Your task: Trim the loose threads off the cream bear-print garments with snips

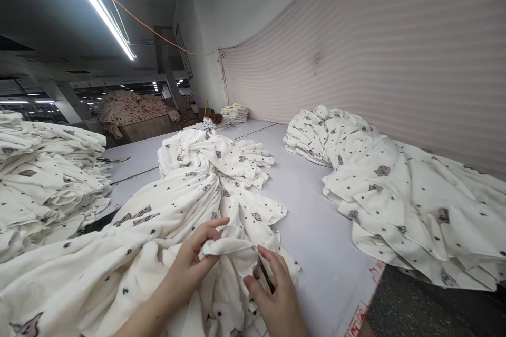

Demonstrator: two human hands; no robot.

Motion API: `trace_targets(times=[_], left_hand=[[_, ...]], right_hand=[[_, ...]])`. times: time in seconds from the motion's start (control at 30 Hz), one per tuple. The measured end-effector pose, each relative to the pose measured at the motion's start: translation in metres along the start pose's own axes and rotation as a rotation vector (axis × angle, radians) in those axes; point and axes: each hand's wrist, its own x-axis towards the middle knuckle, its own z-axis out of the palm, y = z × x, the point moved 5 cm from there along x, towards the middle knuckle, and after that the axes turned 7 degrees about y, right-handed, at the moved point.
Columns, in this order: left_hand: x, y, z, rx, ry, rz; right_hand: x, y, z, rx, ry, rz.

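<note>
A soft white cloth (pixel 197 197) printed with small dark dots and greyish-pink animal figures lies gathered in folds in front of me. My left hand (pixel 193 253) is closed on a folded edge of it, thumb below and fingers on top. Close beside it, my right hand (pixel 274 287) holds a slim dark tool, which looks like thread snips (pixel 266 275), between thumb and fingers. The snips lie against the cloth edge; their tips and most of their shape are hidden.
Piles of the same cloth stand at the left (pixel 47 184) and right (pixel 379 179) of the pale table (pixel 312 226). Small folded stacks (pixel 235 114) sit at its far end. A striped pinkish curtain (pixel 356 58) hangs along the right. Beyond is a large brownish-pink heap (pixel 134 108).
</note>
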Motion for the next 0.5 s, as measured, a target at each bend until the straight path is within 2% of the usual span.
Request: trace_targets(times=[0.1,0.17,0.27,0.37,0.43,0.5], left_hand=[[-0.003,-0.003,-0.009,-0.265,-0.018,-0.072],[-0.007,-0.006,-0.013,-0.307,-0.017,-0.13],[-0.015,-0.007,-0.017,-0.02,0.009,-0.126],[-0.024,-0.007,-0.004,0.37,-0.102,-0.105],[-0.029,-0.005,0.009,0.502,-0.176,-0.023],[-0.032,-0.001,0.015,0.55,-0.119,0.13]], right_hand=[[0.005,0.011,0.012,-0.011,-0.06,0.137],[0.009,0.007,0.018,0.022,-0.149,0.18],[0.007,-0.008,0.018,0.078,-0.233,0.151],[-0.001,-0.027,0.016,0.096,-0.243,0.011],[-0.007,-0.038,0.016,0.114,-0.238,-0.121],[-0.014,-0.04,0.014,0.143,-0.19,-0.185]])
